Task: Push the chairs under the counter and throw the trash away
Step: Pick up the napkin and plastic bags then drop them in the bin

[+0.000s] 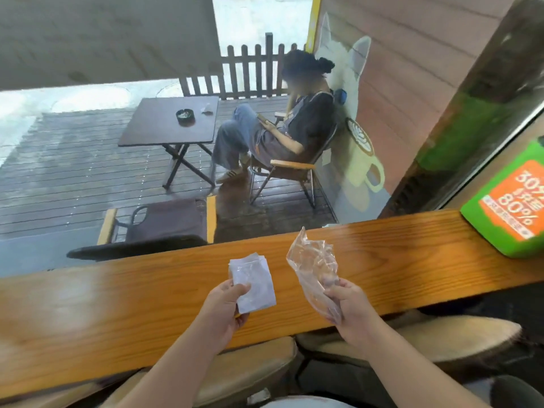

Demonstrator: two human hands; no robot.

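A long wooden counter (412, 254) runs across the view in front of a window. My left hand (225, 310) is closed on a white crumpled paper wrapper (254, 282), held just above the counter. My right hand (351, 310) grips a clear crumpled plastic bag (313, 265) that stands up over the counter. Below the counter's near edge, two chairs with tan cushioned seats show: one at the lower middle (250, 369), one at the right (435, 337). Both seats sit partly under the counter's edge.
A green and orange sign (509, 207) rests on the counter's right end. Through the glass, a person sits in a folding chair (294, 169) beside a dark folding table (167, 125) with an ashtray. An empty folding chair (164, 219) stands close to the window.
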